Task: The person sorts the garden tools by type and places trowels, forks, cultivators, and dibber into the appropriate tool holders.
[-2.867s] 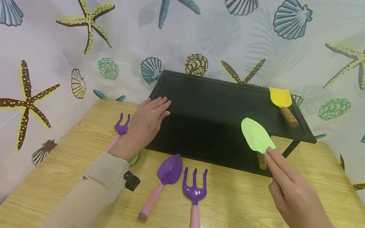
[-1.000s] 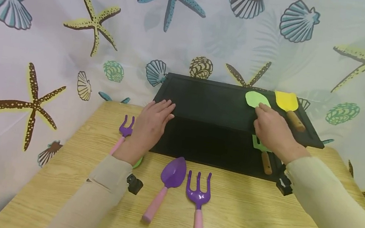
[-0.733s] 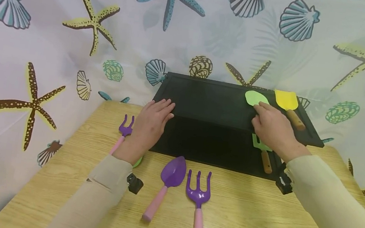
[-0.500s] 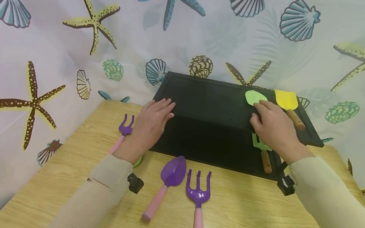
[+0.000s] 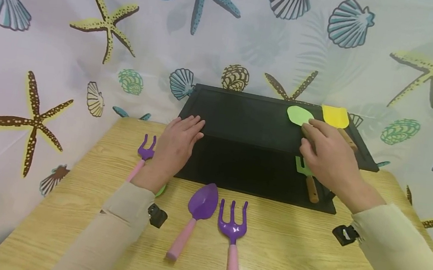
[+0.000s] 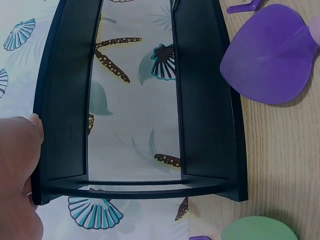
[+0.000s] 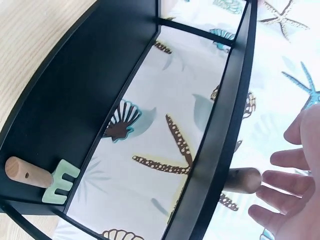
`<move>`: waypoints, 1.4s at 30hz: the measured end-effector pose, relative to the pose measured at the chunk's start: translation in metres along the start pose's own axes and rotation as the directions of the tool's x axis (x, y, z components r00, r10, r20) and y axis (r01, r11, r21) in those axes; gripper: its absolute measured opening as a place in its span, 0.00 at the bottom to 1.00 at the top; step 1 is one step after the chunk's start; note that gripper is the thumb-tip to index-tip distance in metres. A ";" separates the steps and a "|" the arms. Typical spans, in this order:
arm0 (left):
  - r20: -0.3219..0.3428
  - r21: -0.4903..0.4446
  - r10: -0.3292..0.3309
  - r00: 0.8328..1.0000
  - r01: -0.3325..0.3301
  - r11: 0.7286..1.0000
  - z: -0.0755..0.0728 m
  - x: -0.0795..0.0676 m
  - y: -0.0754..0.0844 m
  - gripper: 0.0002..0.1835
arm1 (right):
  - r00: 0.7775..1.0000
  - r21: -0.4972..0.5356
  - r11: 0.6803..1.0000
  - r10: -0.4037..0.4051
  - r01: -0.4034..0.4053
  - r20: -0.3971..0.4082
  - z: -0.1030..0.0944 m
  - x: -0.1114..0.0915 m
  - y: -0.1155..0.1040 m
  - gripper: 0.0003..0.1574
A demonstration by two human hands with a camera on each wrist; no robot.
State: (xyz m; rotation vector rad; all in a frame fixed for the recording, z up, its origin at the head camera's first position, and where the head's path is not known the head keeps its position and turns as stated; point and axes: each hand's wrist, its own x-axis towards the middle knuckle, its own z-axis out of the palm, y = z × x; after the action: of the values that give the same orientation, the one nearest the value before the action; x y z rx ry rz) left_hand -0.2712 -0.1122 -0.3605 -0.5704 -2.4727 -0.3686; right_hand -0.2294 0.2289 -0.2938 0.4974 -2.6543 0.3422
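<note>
A black two-tier shelf [image 5: 243, 118] stands at the back of the table. My left hand [image 5: 176, 145] rests on the left end of its upper board, fingers extended. On the upper board, towards the right, lies a light green trowel [image 5: 299, 115], blade pointing back. Its wooden handle [image 7: 243, 180] sticks out over the board's edge in the right wrist view. My right hand [image 5: 329, 154] hovers at that handle end, fingers loosely spread and not wrapped round it. Beside the trowel lies a yellow shovel [image 5: 335, 117], its wooden handle partly hidden by my right hand.
A small green fork [image 5: 311, 189] lies on the lower board, right. In front are a purple trowel [image 5: 203, 201] and a purple fork [image 5: 232, 228] with pink handles. A small purple fork [image 5: 146, 152] and a green object [image 6: 260, 229] lie left. Patterned cloth [image 5: 230, 27] hangs behind.
My right hand carried the green trowel from in front of the shelf onto its upper board, then loosened its fingers and drew back slightly. My left hand stayed on the shelf.
</note>
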 end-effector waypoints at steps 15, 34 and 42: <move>-0.017 -0.006 0.006 1.000 -0.006 1.000 0.001 -0.004 0.000 0.21 | 0.971 0.066 0.981 -0.170 0.184 -0.170 0.007 -0.052 -0.027 0.27; -0.029 -0.007 0.012 1.000 -0.012 1.000 0.001 -0.008 0.003 0.21 | 0.972 0.154 0.976 -0.119 0.152 -0.204 0.031 -0.122 -0.058 0.31; -0.001 0.007 -0.006 1.000 0.006 1.000 0.003 -0.006 0.003 0.22 | 0.994 0.188 0.979 -0.066 0.081 -0.082 0.055 -0.146 -0.074 0.31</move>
State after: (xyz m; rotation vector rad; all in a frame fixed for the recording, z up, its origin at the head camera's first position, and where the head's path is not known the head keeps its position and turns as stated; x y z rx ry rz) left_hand -0.2665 -0.1105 -0.3661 -0.5598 -2.4743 -0.3623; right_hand -0.0958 0.1872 -0.3955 0.6278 -2.5356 0.5846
